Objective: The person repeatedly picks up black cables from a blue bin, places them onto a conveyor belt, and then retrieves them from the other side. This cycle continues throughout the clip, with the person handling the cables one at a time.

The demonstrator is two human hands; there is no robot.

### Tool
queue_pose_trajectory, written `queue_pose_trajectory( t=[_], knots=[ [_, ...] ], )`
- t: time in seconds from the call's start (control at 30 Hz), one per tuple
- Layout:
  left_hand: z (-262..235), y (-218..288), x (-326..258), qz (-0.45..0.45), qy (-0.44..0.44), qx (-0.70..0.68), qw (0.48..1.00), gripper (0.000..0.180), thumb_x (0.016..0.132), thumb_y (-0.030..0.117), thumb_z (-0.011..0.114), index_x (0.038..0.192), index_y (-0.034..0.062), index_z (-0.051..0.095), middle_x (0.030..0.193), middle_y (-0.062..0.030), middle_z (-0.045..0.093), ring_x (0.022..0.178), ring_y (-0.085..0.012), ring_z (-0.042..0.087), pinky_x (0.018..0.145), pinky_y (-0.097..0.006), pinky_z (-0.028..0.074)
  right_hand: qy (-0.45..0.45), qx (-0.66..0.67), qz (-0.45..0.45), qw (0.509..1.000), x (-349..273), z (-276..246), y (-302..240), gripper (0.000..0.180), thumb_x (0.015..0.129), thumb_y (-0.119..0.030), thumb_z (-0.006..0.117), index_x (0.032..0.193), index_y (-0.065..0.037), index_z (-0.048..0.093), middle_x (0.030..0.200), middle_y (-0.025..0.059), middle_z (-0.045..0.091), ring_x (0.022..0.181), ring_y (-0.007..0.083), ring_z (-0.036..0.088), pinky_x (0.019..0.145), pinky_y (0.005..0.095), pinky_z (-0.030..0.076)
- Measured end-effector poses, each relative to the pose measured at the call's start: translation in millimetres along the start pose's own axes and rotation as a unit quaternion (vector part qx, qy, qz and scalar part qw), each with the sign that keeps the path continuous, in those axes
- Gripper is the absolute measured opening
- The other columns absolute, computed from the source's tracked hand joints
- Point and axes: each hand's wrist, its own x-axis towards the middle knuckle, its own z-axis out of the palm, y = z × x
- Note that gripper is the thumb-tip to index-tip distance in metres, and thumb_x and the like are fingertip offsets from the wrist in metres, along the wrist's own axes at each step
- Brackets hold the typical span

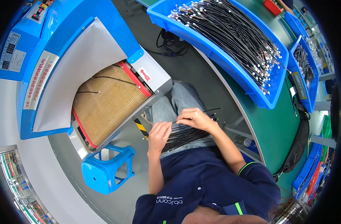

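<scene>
Spillage possible if your denim-covered lap tilts: black-cable bundle loose, left grip and right grip clamped on thin black cable.

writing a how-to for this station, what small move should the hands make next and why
Probably lay the thin black cable held between the left hand and right hand onto the tan mesh conveyor belt, since similar black cables already lie there, with space beside them.
</scene>
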Motion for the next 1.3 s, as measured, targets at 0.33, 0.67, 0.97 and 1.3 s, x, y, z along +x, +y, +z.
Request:
queue_pose_trajectory(
  t=[0.33, 0.67, 0.97, 1.3],
  knots=[
    [-33, -32, -18, -0.095, -0.012, 0.028, 0.995, 0.01, 0.075, 0.003, 0.069, 0.083, 0.0021, 0.064, 0.081, -0.0093, 0.065, 0.074, -0.0242, 0.062, 0.066, -0.033, 0.049, -0.034, -0.094, 0.065, 0.993, -8, -30, 6, 0.018, 0.081, -0.018, 0.069, 0.091, -0.004, 0.064, 0.085, 0.0087, 0.067, 0.075, 0.0262, 0.064, 0.065, 0.0347, 0.05],
    [-66, -59, -52, -0.212, 0.053, 0.062, 0.974, 0.007, 0.078, 0.0, 0.067, 0.084, 0.0, 0.062, 0.08, -0.011, 0.062, 0.072, -0.0221, 0.06, 0.069, -0.031, 0.05, 0.014, -0.083, 0.113, 0.99, -22, -58, 16, 0.013, 0.079, -0.012, 0.068, 0.088, -0.004, 0.062, 0.082, 0.0102, 0.062, 0.076, 0.0276, 0.061, 0.068, 0.0359, 0.048],
    [-74, -57, -56, -0.228, 0.056, 0.071, 0.969, 0.008, 0.079, 0.0, 0.066, 0.085, 0.0007, 0.062, 0.081, -0.0103, 0.062, 0.072, -0.0213, 0.06, 0.068, -0.031, 0.049, 0.056, -0.139, 0.028, 0.988, -18, -51, 13, 0.011, 0.078, -0.006, 0.07, 0.087, -0.001, 0.066, 0.083, 0.0083, 0.065, 0.075, 0.0241, 0.064, 0.065, 0.0323, 0.051],
    [-82, -60, -60, -0.211, 0.06, 0.082, 0.972, 0.008, 0.078, 0.0, 0.066, 0.085, 0.0008, 0.063, 0.081, -0.0099, 0.063, 0.072, -0.021, 0.059, 0.067, -0.031, 0.049, 0.078, -0.067, 0.082, 0.991, -17, -49, 6, 0.013, 0.078, -0.013, 0.073, 0.085, -0.003, 0.068, 0.078, 0.0068, 0.066, 0.068, 0.0207, 0.062, 0.058, 0.0308, 0.048]
  ],
)
